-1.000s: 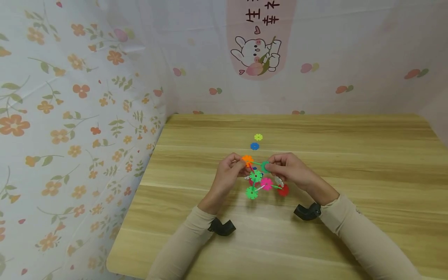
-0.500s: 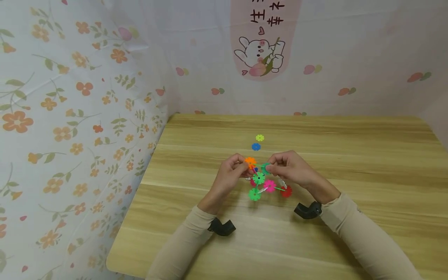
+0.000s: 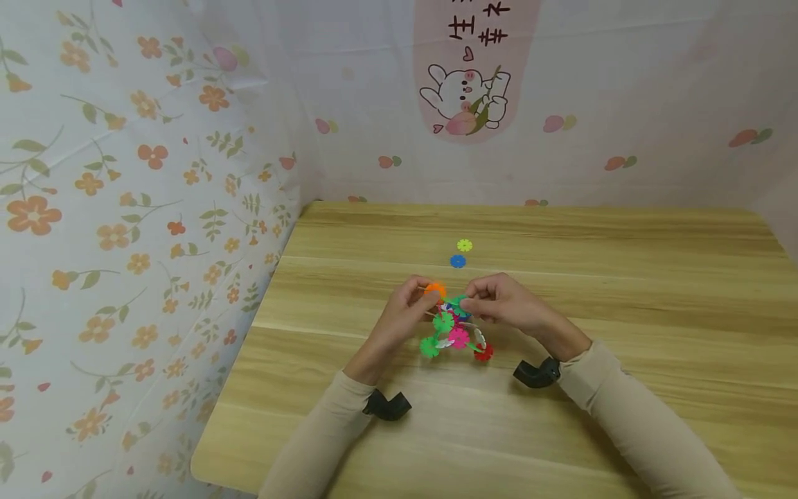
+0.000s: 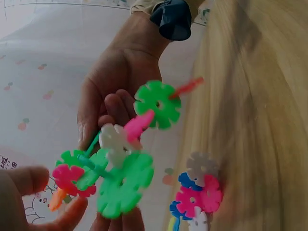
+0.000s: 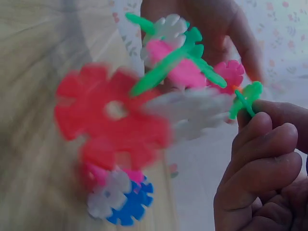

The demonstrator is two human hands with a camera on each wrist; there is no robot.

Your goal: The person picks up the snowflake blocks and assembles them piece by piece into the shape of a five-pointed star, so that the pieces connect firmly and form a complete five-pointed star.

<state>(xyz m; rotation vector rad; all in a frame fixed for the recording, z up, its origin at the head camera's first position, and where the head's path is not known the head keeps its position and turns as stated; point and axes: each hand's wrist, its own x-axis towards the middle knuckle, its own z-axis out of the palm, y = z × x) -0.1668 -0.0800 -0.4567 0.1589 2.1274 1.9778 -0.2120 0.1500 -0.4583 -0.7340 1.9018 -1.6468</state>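
An openwork chain of interlocking plastic snowflake discs hangs between my hands over the table. My left hand (image 3: 399,315) pinches its orange disc (image 3: 435,290) between thumb and fingers. With thumb and forefinger, my right hand (image 3: 511,305) pinches a darker green disc (image 3: 461,305) on the same chain. Below them hang light green discs (image 3: 443,321), a pink disc (image 3: 458,338), and a red disc (image 3: 483,353), which looks large and blurred in the right wrist view. A white disc (image 5: 192,115) joins on beside the red one.
Under the chain, a second cluster of blue, pink and white discs (image 4: 195,195) rests on the wooden table (image 3: 623,277). Beyond the hands lie a loose blue disc (image 3: 458,261) and a yellow disc (image 3: 464,245). Patterned curtains (image 3: 349,104) hang at the back and left.
The chain has shifted left and slightly down and turned, bringing the red and pink discs leftward. My right hand has come closer to my left. Both hands keep their pinch.
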